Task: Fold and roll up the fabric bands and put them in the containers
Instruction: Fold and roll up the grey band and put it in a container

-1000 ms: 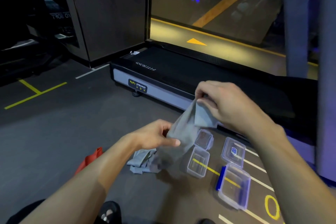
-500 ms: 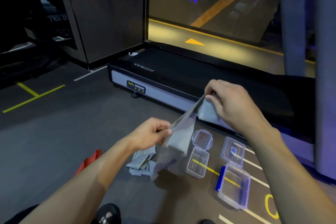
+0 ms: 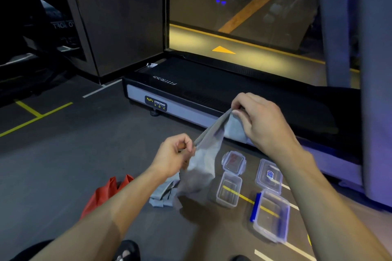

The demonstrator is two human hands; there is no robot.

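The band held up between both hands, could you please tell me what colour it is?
The band is plain grey, seen best in the head view.

Grey band's (image 3: 203, 161) lower end seemingly blurred.

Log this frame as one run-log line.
left hand: pinches grey band | right hand: grips same band, raised | containers: open, empty | red band: floor

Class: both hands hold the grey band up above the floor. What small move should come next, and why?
Probably bring the right hand toward the left hand to fold the grey band in half: it hangs stretched and unfolded between their pinches, and the small container below stands open and looks empty.
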